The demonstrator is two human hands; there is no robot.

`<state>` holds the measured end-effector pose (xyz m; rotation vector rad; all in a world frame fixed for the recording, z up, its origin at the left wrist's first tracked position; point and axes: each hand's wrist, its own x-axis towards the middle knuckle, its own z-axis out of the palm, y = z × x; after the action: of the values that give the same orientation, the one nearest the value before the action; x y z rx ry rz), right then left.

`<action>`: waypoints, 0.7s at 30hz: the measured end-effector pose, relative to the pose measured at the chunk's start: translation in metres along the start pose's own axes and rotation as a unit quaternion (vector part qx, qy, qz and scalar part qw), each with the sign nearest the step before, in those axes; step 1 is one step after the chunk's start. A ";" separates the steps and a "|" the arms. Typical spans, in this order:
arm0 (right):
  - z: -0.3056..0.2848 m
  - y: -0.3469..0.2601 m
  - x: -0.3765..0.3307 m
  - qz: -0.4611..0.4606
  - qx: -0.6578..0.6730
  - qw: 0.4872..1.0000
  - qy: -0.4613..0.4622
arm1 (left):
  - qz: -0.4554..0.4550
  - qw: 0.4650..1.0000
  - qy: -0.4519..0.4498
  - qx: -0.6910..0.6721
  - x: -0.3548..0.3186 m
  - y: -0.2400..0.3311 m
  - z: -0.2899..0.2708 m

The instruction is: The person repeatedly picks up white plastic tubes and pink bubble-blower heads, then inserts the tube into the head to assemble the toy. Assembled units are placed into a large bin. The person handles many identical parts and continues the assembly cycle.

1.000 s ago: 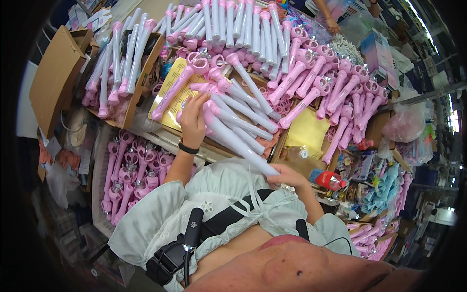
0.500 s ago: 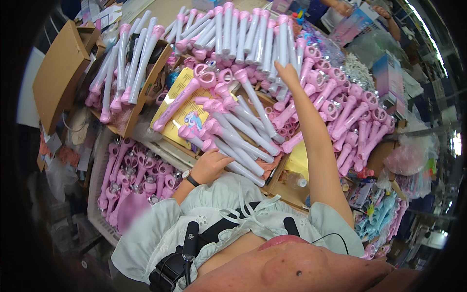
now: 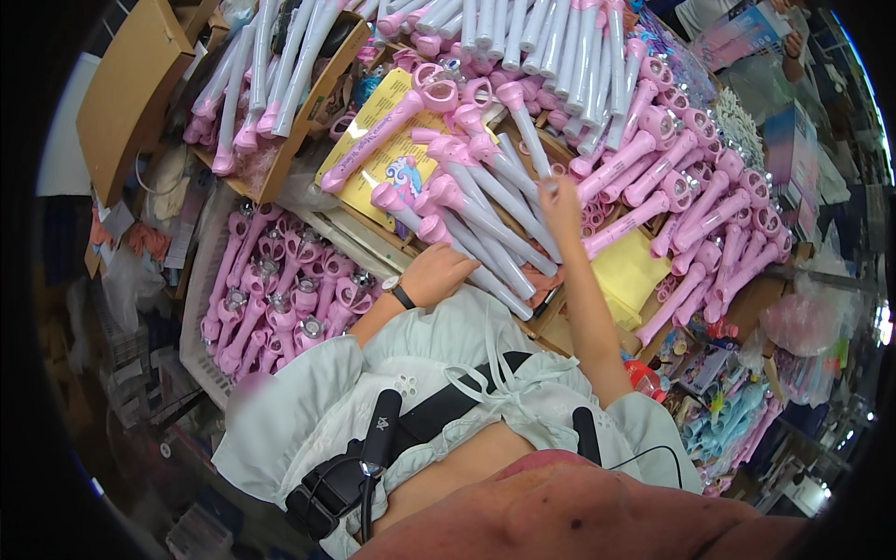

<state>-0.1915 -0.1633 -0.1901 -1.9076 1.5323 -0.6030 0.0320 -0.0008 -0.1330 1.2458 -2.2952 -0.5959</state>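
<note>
Several toy wands with pink heads and white tube handles [image 3: 490, 219] lie slanted in front of me. Over the pink end of the nearest wand [image 3: 504, 297], my left hand [image 3: 437, 273] has its fingers bent round it; the watch is on this wrist. My right hand [image 3: 561, 213] is closed over the lower part of another white tube [image 3: 527, 131]; what its fingertips pinch, if anything, is too small to tell. A yellow printed sheet [image 3: 378, 149], with an all-pink wand [image 3: 378, 140] across it, lies beyond my left hand. Small pink rings [image 3: 595, 219] lie right of my right hand.
A grey crate [image 3: 213, 369] of pink wands stands at left. Behind it, a cardboard box [image 3: 271, 182] holds white-handled wands. More wands [image 3: 579, 70] are heaped at the back, and pink ones [image 3: 695, 201] at right. A yellow pad [image 3: 627, 271] lies near my right forearm. Another person's hand [image 3: 793, 42] shows far right.
My right hand has come back from the far heap of white tubes to the nearer wands. My left hand stays on the nearest wand. The view has shifted.
</note>
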 end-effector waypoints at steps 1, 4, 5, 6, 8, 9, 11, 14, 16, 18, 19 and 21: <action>0.007 0.000 -0.026 -0.006 0.027 0.999 -0.037 | 0.010 1.000 0.001 0.004 0.001 0.001 0.001; 0.027 -0.002 -0.079 -0.138 -0.063 0.987 -0.048 | 0.026 0.999 -0.016 0.013 0.002 0.006 0.002; 0.030 -0.003 -0.087 -0.201 -0.123 0.971 -0.037 | 0.022 0.999 -0.034 0.014 0.001 0.008 0.003; 0.032 -0.004 -0.091 -0.173 -0.106 0.978 -0.043 | 0.015 0.998 -0.055 0.017 -0.001 0.010 0.003; 0.032 -0.012 -0.092 -0.107 -0.078 0.989 -0.067 | -0.152 0.982 -0.099 -0.050 -0.002 0.015 0.004; 0.029 -0.018 -0.093 -0.138 -0.052 0.989 -0.029 | -0.225 0.965 -0.108 -0.081 -0.003 0.016 0.004; 0.018 -0.035 -0.101 -0.142 -0.013 0.990 0.012 | -0.375 0.838 0.022 -0.397 -0.001 0.017 0.001; -0.004 -0.066 -0.123 -0.201 0.035 0.978 0.051 | -0.375 0.644 0.168 -0.645 0.001 0.016 -0.011; -0.014 -0.086 -0.139 -0.216 0.019 0.974 0.067 | -0.246 0.639 0.241 -0.688 0.003 0.022 -0.019; -0.022 -0.098 -0.153 -0.228 0.002 0.970 0.091 | -0.232 0.600 0.221 -0.733 0.003 0.027 -0.030; -0.027 -0.100 -0.157 -0.228 -0.008 0.969 0.095 | -0.222 0.605 0.214 -0.734 0.004 0.031 -0.034; -0.038 -0.097 -0.164 -0.216 -0.020 0.972 0.090 | -0.194 0.611 0.211 -0.738 0.003 0.041 -0.040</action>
<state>-0.1868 0.0040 -0.0904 -2.2906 1.2382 -0.9619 0.0266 0.0106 -0.0764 0.7276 -0.4936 -1.6094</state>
